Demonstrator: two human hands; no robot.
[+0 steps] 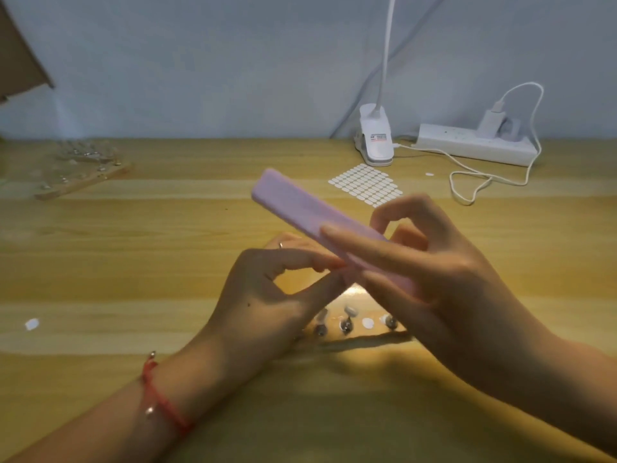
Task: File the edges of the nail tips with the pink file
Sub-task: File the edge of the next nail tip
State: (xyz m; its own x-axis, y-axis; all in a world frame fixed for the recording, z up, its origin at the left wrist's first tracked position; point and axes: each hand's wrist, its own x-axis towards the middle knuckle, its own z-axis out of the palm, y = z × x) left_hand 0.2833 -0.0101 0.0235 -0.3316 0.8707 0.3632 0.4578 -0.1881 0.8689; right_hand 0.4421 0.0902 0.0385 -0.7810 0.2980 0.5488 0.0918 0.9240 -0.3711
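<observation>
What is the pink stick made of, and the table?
The pink file looks like foam with a matte face, judging by its thick body and rounded edges. The table looks like pale wood or wood-look laminate: grain stripes show.

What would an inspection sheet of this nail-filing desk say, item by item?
Surface: wooden table, lit warm near the hands.
Job's things: pink file held tilted above the table; nail tips lie below the hands.
Clutter: sticker sheet, a wooden board of small pieces far left, a white scrap at left.
Hands: right hand grips the file; left hand pinches thumb and forefinger against its edge, what they hold is hidden.
Cables: white cable loops from a charger in the power strip.
Surroundings: clip lamp, pale wall, cardboard upper left.
</observation>
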